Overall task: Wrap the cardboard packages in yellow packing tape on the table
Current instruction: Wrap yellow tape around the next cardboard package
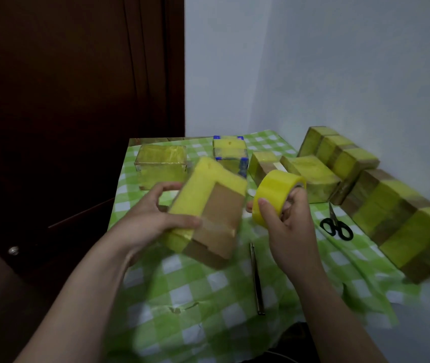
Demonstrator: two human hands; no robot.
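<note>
Our left hand (pixel 156 218) grips the half-taped cardboard package (pixel 208 213) above the table (pixel 208 297). Our right hand (pixel 287 218) grips the yellow tape roll (pixel 274 195).

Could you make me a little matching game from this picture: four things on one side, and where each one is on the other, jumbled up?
Things:
1. half-taped package
2. tape roll
3. scissors
4. blue-cornered box

Places:
A. lying on the checked cloth, off to the right
B. held in the left hand
C. standing at the far end of the cloth
D. held in the right hand

Pairs: 1-B, 2-D, 3-A, 4-C
</note>
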